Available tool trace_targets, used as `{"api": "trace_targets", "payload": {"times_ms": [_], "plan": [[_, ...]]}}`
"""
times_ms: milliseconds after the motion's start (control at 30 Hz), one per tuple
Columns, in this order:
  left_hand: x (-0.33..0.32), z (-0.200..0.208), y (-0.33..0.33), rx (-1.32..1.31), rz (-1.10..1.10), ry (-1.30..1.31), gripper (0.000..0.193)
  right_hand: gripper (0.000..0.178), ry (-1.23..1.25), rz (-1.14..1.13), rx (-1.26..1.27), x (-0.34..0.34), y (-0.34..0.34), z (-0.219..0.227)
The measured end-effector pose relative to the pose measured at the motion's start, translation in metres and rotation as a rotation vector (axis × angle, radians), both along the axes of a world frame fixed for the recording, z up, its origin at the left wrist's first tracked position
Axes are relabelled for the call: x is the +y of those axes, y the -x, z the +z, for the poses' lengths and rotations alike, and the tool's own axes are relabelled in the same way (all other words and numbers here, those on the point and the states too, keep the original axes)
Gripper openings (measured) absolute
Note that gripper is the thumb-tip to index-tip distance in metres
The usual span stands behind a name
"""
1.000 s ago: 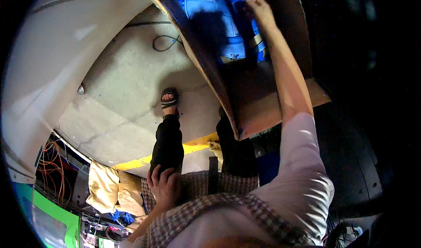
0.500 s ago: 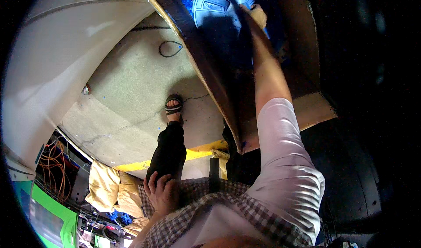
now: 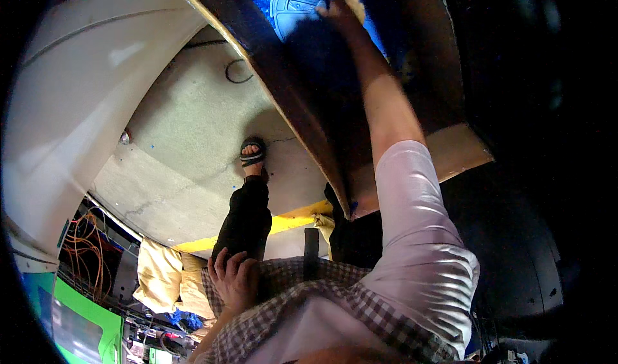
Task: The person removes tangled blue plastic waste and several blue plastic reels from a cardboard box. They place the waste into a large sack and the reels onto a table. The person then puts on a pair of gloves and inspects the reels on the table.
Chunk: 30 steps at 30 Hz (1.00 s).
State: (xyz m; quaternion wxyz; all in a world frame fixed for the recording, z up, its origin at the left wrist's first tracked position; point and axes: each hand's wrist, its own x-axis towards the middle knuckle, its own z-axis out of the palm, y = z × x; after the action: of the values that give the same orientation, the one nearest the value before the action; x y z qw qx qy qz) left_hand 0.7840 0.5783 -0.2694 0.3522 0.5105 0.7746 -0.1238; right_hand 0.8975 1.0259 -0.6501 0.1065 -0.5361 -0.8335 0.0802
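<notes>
My right arm reaches into a tall brown cardboard box point(image 3: 283, 93). In it lies a round blue moulded plastic piece point(image 3: 293, 7) with raised ribs, partly in shadow and cut off by the upper edge. My right hand point(image 3: 342, 7) is over the right side of this piece, fingers spread and half shaded; whether they touch it I cannot tell. More blue plastic shows around it. My left hand point(image 3: 235, 280) lies on my lap at the checked apron point(image 3: 290, 270), fingers apart, holding nothing.
A large pale curved panel point(image 3: 96, 74) fills the left. A dark cable loop point(image 3: 238, 72) lies on the concrete floor, which has a yellow stripe point(image 3: 290, 220). Tan cushions point(image 3: 158, 277), orange cables point(image 3: 84, 254) and a green machine point(image 3: 87, 319) stand lower left.
My right hand has shifted up and left, from the right rim of the blue piece to over its surface, and its fingers have spread. My left hand stays on my lap.
</notes>
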Motion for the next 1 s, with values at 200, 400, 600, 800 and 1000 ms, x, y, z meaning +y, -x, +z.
{"api": "trace_targets", "payload": {"times_ms": [200,400,600,800,1000], "plan": [[0.003,0.0,0.001,-0.025,-0.011,-0.003,0.014,0.039,0.484,0.046,-0.433,-0.05,-0.053,0.012],[-0.006,-0.003,-0.005,-0.035,0.011,-0.018,0.014,0.048,0.761,-0.289,0.154,-0.049,-0.118,0.02],[-0.004,-0.001,0.001,-0.032,-0.018,-0.001,0.012,0.082,0.523,-0.686,0.115,-0.052,-0.23,-0.122],[-0.006,0.001,-0.007,-0.042,-0.001,0.0,0.018,0.098,0.558,-0.702,0.492,-0.04,-0.187,-0.07],[-0.008,0.0,0.0,-0.047,-0.031,0.004,0.017,0.097,0.851,-0.905,0.925,-0.043,-0.167,0.027]]}}
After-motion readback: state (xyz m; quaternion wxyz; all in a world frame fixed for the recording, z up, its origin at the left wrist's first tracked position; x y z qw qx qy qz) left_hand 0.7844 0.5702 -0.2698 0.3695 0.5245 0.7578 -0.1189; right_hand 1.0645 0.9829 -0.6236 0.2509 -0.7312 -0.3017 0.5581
